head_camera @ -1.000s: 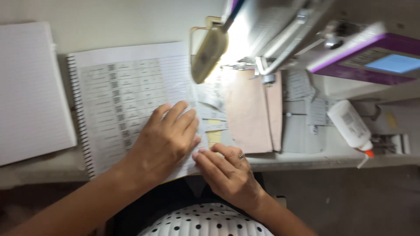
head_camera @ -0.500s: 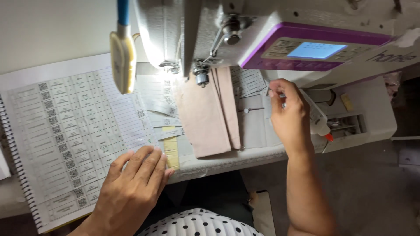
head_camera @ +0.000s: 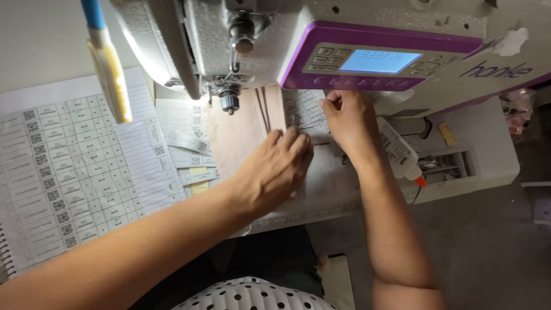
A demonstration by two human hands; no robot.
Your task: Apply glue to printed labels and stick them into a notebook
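Tan fabric (head_camera: 241, 129) now under left hand (head_camera: 275, 166); right hand (head_camera: 347, 117) shifted to labels (head_camera: 301, 109).

White sewing table (head_camera: 493, 161): spiral notebook with label grid (head_camera: 69, 172) at left, loose label strips (head_camera: 183, 135), tan leather piece (head_camera: 238, 132) under needle, glue bottle (head_camera: 399, 152) at right.

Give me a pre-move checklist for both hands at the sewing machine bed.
1. Left hand flat on the tan leather-like piece: ok.
2. Right hand on the sheet of small printed labels beside the tan piece: ok.
3. Both hands apart from the needle bar and presser foot: ok.
4. Tan piece lying under the presser foot: ok; foot down or raised: cannot tell.
5. White glue bottle with orange tip lying on the bed, close to the right wrist: not ok, could get knocked.
6. Right fingers gripping a label: cannot tell.
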